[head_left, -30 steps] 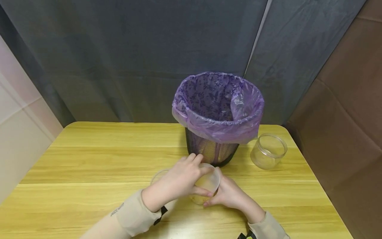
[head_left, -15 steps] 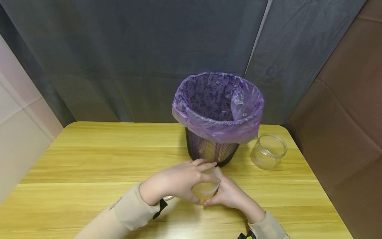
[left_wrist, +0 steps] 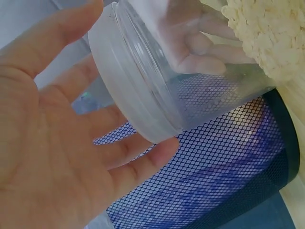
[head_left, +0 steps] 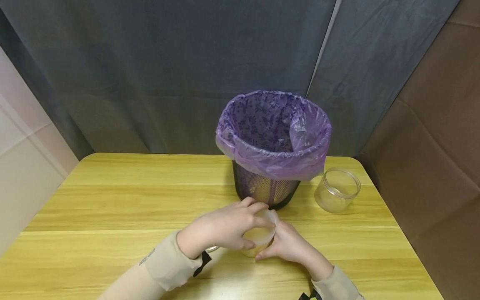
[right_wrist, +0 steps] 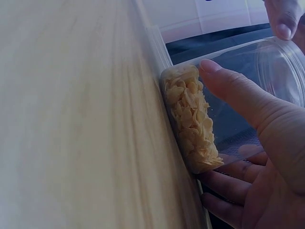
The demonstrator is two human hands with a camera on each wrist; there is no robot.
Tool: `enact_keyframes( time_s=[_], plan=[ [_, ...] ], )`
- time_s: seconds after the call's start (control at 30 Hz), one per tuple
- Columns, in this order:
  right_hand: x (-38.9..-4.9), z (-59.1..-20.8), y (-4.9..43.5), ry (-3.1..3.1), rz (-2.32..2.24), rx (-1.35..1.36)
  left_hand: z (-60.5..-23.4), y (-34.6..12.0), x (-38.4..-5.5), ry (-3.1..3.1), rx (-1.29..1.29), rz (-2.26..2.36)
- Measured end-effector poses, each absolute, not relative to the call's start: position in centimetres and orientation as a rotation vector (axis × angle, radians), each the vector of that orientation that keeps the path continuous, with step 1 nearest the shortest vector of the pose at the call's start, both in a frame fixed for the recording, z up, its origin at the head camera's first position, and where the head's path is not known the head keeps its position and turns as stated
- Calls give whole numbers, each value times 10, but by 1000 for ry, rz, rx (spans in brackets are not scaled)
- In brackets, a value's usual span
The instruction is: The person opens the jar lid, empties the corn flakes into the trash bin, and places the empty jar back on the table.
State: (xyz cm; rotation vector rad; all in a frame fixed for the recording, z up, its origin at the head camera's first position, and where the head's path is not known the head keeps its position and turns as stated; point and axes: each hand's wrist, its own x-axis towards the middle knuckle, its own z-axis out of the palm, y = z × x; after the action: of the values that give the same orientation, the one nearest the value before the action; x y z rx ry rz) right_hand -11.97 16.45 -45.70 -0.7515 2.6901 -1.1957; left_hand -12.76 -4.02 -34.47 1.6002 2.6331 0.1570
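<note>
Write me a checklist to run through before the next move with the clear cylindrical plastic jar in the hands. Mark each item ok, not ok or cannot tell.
1. Right hand grips the clear cylindrical plastic jar: ok.
2. Left hand has its fingers round the frosted white round lid: ok.
3. Lid screwed tight: cannot tell.
4. Pale yellow flakes gathered at the jar's base: ok.
5. Purple plastic bag lining the black mesh basket, mouth open: ok.
6. Round clear-rimmed object by the left wrist fully visible: not ok, mostly hidden.
</note>
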Motion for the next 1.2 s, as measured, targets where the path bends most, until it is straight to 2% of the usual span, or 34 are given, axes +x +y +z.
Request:
enact_keyframes(
  time_s=[0.53,1.2],
  plan=[
    [-120,-459,164,2678,-1223,-774,-354,-38,-124,2818,1643,170],
    [-120,-459,164,2647,-1264,-729,-375,-30,-118,3083,1491,397]
  ],
)
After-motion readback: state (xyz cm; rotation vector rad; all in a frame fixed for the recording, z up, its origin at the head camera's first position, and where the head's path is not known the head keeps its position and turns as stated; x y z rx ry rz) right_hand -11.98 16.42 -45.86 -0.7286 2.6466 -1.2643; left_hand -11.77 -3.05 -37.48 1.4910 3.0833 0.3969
